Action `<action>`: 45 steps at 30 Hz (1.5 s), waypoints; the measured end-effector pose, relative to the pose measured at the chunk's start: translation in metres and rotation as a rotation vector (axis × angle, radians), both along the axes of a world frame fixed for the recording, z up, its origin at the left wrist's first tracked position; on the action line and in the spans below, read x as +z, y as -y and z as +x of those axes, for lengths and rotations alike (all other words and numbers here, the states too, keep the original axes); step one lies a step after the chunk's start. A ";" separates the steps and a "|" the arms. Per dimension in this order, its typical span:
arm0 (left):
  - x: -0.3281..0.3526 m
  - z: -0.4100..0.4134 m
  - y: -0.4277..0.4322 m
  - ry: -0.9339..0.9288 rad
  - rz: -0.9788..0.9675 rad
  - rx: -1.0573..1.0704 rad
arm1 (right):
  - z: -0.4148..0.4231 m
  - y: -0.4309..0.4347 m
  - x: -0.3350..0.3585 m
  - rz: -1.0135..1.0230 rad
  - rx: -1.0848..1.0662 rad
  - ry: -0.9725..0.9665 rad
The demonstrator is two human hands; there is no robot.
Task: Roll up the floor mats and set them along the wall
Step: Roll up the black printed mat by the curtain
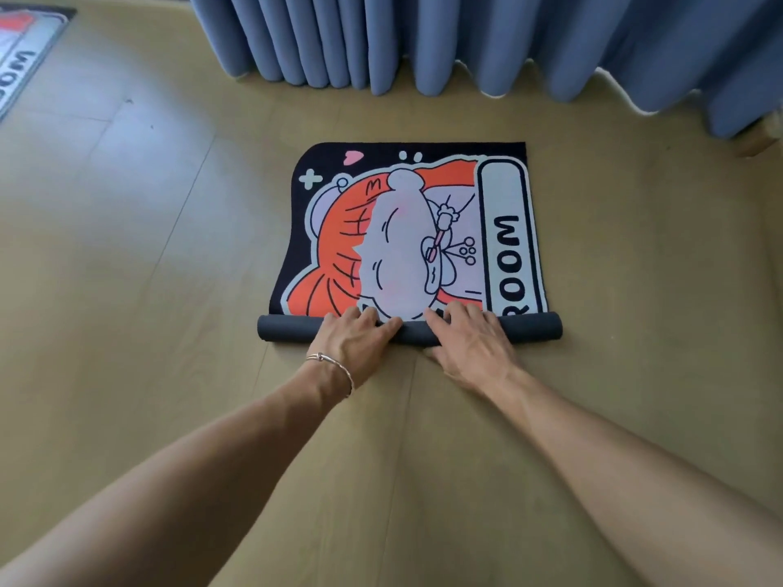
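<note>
A cartoon floor mat [406, 230] with an orange, black and pale print and the letters "ROOM" lies on the wooden floor in front of me. Its near edge is wound into a dark grey roll [288, 328] that spans the mat's width. My left hand [354, 338], with a thin bracelet at the wrist, presses on the roll left of centre. My right hand [468, 341] grips the roll right of centre, fingers over the top and thumb on the floor side. The far part of the mat lies flat.
Blue curtains [466, 40] hang to the floor just beyond the mat. A second printed mat [25, 52] lies flat at the far left corner. A wooden furniture leg [758, 137] stands at the right edge. Pale wood floor [148, 247] surrounds the mat.
</note>
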State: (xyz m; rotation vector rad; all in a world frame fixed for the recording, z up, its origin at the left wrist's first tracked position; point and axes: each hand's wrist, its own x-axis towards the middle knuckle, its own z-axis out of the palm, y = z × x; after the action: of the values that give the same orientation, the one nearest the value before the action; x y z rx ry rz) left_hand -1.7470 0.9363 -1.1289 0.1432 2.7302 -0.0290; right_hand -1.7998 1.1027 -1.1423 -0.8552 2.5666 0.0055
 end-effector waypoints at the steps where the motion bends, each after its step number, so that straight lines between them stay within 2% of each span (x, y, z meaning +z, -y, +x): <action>1: 0.002 0.005 -0.001 0.015 0.013 -0.019 | 0.005 -0.005 0.003 -0.006 0.012 0.022; 4: 0.010 0.028 -0.004 0.070 0.068 -0.130 | 0.032 -0.025 0.013 -0.016 0.078 0.120; 8: 0.010 0.062 -0.009 0.174 0.125 -0.289 | 0.080 -0.043 0.014 0.001 0.122 0.123; 11: 0.003 0.055 -0.006 0.182 0.147 -0.222 | 0.093 -0.043 0.008 0.036 0.045 0.061; 14: -0.011 0.057 -0.006 0.107 0.142 -0.107 | 0.096 -0.040 0.005 0.028 0.018 0.046; 19: -0.023 0.084 -0.009 -0.243 0.149 -0.074 | 0.077 -0.028 0.001 0.125 0.093 0.094; 21: -0.022 0.096 -0.015 -0.227 0.107 -0.093 | 0.064 -0.022 -0.004 0.114 0.053 0.082; 25: -0.031 0.103 -0.021 -0.082 0.018 -0.091 | 0.045 -0.009 -0.002 0.109 -0.005 0.083; 29: -0.035 0.073 -0.012 -0.055 0.021 -0.050 | 0.043 -0.010 0.001 0.060 -0.019 0.067; 34: -0.024 0.028 -0.001 0.107 -0.033 -0.050 | 0.064 -0.015 -0.010 -0.014 0.015 -0.126; 37: -0.024 0.013 -0.001 0.140 -0.079 -0.020 | 0.059 -0.013 -0.008 0.014 0.019 -0.086; 39: -0.022 0.008 -0.001 0.130 -0.092 0.015 | 0.048 -0.007 -0.002 0.076 0.040 -0.065; 43: -0.015 0.011 0.012 -0.067 -0.055 0.038 | 0.019 0.004 0.004 0.101 0.041 -0.019; 45: -0.009 0.012 0.018 -0.086 0.010 0.050 | 0.012 0.007 0.004 0.105 0.039 0.009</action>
State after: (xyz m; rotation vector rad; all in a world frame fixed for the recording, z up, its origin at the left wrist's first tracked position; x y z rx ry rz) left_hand -1.7354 0.9183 -1.1376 0.0779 2.8194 -0.0068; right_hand -1.7873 1.0953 -1.1381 -0.8637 2.5160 0.1465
